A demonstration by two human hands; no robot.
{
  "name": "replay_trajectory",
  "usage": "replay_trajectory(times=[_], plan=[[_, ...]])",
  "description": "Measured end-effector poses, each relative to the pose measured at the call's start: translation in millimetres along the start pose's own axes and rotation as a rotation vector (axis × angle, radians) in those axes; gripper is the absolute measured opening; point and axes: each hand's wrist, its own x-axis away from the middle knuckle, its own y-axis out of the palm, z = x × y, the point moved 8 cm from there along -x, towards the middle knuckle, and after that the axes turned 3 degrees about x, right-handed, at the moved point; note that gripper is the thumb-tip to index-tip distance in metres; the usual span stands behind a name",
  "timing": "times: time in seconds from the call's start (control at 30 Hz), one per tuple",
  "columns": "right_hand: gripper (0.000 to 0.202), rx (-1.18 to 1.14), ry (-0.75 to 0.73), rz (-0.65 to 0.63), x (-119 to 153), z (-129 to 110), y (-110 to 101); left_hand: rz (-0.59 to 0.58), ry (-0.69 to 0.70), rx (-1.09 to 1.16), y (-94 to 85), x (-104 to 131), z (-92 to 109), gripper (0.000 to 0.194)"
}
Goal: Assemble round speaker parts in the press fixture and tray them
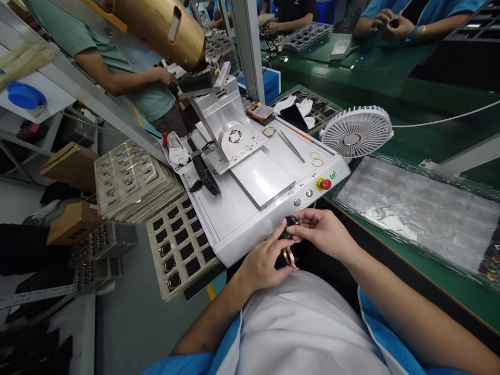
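Observation:
Close to my body, in front of the machine's edge, my two hands meet. My left hand is closed, its fingers curled around a gold-rimmed round piece that looks like a watch case. My left fingertips also touch the near side of a dark round disc. With thumb and fingers, my right hand pinches that disc from the right. My fingers partly cover both pieces.
The white machine base carries tweezers, thin gold rings, and a red button. A white fan stands right. A tray with several gold-rimmed cases lies left. Co-workers sit or stand beyond.

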Motion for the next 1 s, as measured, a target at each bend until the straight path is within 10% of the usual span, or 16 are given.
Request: replay_trajectory(times=[0.13,0.4,1.0], plan=[[0.055,-0.086,0.015,0.049,2,5,-4,-0.022,0.009,0.084,-2.1,-1,-1,0.062],[0.048,-0.222,0.176,-0.041,13,14,14,0.345,-0.097,0.825,-21.7,2,-33,0.052],[0.031,-0.077,-0.009,0.067,24,0,50,0.460,-0.107,0.797,-15.7,13,-50,0.062]])
